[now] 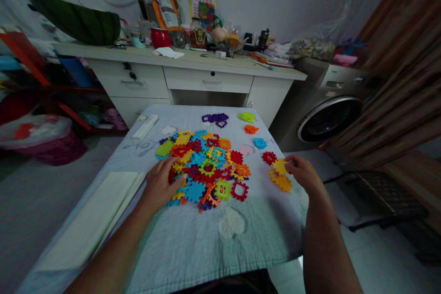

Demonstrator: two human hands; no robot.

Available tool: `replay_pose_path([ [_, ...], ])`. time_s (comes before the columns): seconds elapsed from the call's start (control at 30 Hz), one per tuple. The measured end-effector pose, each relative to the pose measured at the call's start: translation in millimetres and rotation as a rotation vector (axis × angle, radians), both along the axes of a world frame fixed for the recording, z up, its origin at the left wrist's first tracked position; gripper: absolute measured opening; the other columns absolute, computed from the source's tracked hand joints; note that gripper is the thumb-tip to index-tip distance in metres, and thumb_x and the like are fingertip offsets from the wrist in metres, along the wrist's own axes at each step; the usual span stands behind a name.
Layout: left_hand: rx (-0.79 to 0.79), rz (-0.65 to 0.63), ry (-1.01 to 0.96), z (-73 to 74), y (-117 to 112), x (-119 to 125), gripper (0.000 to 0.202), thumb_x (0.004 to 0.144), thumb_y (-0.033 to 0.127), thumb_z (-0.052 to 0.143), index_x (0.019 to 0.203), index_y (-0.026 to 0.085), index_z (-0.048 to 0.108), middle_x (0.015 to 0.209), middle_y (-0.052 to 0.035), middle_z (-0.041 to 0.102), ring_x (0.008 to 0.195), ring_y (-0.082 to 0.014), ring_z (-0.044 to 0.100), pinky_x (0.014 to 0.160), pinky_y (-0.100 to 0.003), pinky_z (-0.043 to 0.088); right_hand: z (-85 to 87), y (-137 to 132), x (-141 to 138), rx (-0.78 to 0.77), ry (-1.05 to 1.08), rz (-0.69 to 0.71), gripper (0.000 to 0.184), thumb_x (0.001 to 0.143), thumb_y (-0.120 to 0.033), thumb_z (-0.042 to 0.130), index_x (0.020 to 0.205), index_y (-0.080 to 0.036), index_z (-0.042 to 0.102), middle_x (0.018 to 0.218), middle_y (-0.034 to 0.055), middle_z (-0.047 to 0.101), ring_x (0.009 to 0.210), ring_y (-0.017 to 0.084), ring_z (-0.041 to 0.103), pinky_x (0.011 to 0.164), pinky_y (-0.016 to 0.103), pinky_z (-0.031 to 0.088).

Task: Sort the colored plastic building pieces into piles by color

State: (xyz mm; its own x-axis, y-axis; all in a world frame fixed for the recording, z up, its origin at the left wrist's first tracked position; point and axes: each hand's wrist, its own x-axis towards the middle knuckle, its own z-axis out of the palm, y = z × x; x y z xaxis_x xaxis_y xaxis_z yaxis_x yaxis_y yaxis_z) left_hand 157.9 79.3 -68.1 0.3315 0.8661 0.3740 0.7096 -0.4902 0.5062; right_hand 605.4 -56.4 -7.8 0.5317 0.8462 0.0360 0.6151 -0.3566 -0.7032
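A heaped pile of colourful plastic interlocking building tiles [195,190] lies mid-table. My left hand [160,183] rests at the pile's left edge, thumb and fingers apart, holding nothing that shows. At the table's right side, my right hand [303,172] pinches a yellow interlocking tile [279,166] just above a small group of orange-yellow tiles [280,182]. Beyond it, red tiles [269,158], blue tiles [260,143], orange tiles [251,129] and green tiles [246,117] form separate small groups along the right edge. Purple tiles [216,119] sit together at the back.
A pale cloth [193,248] covers the table. On its left lie a folded white sheet or board [93,220] and a white narrow box [146,127]. Behind stands a cluttered white desk [210,80]; a washing machine [327,105] and a dark chair [389,193] are to the right.
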Motion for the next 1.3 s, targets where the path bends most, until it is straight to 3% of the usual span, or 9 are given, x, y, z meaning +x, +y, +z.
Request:
replay_pose_path([
  [0.17, 0.017, -0.005, 0.016, -3.4, 1.7, -0.7, 0.058, 0.087, 0.059, 0.052, 0.13, 0.021, 0.053, 0.133, -0.0123, 0.057, 0.123, -0.0309, 0.054, 0.107, -0.048, 0.042, -11.3, -9.0, 2.3, -0.159, -0.098, -0.025, 0.015, 0.067, -0.023, 0.051, 0.074, -0.018, 0.064, 0.063, -0.0001, 0.059, 0.061, 0.015, 0.055, 0.057, 0.026, 0.039],
  [0.3, 0.022, -0.015, 0.016, -3.4, 2.1, -0.8, 0.059, 0.086, 0.06, 0.052, 0.13, 0.02, 0.053, 0.133, -0.0121, 0.057, 0.123, -0.0307, 0.055, 0.107, -0.048, 0.042, -14.7, -9.2, 0.5, -0.186, -0.237, -0.07, 0.024, 0.07, -0.02, 0.052, 0.087, -0.018, 0.069, 0.084, 0.0058, 0.068, 0.08, 0.019, 0.062, 0.07, 0.029, 0.045],
  [0.5, 0.034, -0.008, 0.028, -2.8, 1.2, -1.1, 0.059, 0.087, 0.059, 0.051, 0.13, 0.019, 0.053, 0.132, -0.013, 0.057, 0.123, -0.031, 0.055, 0.106, -0.047, 0.042, -14.3, -11.5, -14.3, -0.181, -0.328, 0.114, 0.038, 0.079, -0.044, 0.064, 0.108, -0.02, 0.07, 0.113, 0.0111, 0.065, 0.109, 0.026, 0.06, 0.097, 0.037, 0.044],
  [0.63, 0.029, -0.014, 0.021, -3.0, 1.6, -1.3, 0.059, 0.087, 0.059, 0.051, 0.13, 0.019, 0.053, 0.133, -0.0127, 0.057, 0.123, -0.0308, 0.055, 0.107, -0.047, 0.042, -18.9, -10.8, -25.5, -0.281, -0.419, 0.112, 0.049, 0.075, -0.05, 0.069, 0.113, -0.02, 0.069, 0.113, 0.0122, 0.063, 0.108, 0.029, 0.059, 0.097, 0.039, 0.042],
  [0.8, 0.012, -0.015, 0.005, -1.5, 1.3, -0.3, 0.058, 0.087, 0.059, 0.051, 0.129, 0.02, 0.054, 0.132, -0.012, 0.057, 0.123, -0.0303, 0.055, 0.107, -0.047, 0.042, -20.8, -10.0, -27.7, -0.31, -0.48, 0.118, 0.042, 0.075, -0.04, 0.066, 0.113, -0.021, 0.068, 0.112, 0.0101, 0.063, 0.104, 0.026, 0.06, 0.093, 0.037, 0.043],
  [1.07, 0.005, -0.01, -0.006, -0.7, 2.0, 0.3, 0.057, 0.085, 0.059, 0.053, 0.128, 0.02, 0.055, 0.131, -0.0117, 0.058, 0.122, -0.0306, 0.056, 0.105, -0.048, 0.044, 0.8, -6.4, -44.0, -0.285, -0.503, 0.136, 0.03, 0.082, -0.037, 0.061, 0.106, -0.022, 0.068, 0.119, 0.01, 0.066, 0.112, 0.031, 0.058, 0.094, 0.044, 0.042],
  [1.3, -0.004, -0.011, -0.011, -0.2, 1.6, -0.1, 0.057, 0.086, 0.059, 0.053, 0.128, 0.021, 0.054, 0.132, -0.0114, 0.057, 0.123, -0.03, 0.055, 0.106, -0.047, 0.042, 21.8, 43.2, -91.0, -0.166, -0.476, 0.487, 0.029, 0.088, -0.031, 0.06, 0.113, -0.019, 0.064, 0.12, 0.0106, 0.067, 0.115, 0.025, 0.059, 0.101, 0.039, 0.041],
])
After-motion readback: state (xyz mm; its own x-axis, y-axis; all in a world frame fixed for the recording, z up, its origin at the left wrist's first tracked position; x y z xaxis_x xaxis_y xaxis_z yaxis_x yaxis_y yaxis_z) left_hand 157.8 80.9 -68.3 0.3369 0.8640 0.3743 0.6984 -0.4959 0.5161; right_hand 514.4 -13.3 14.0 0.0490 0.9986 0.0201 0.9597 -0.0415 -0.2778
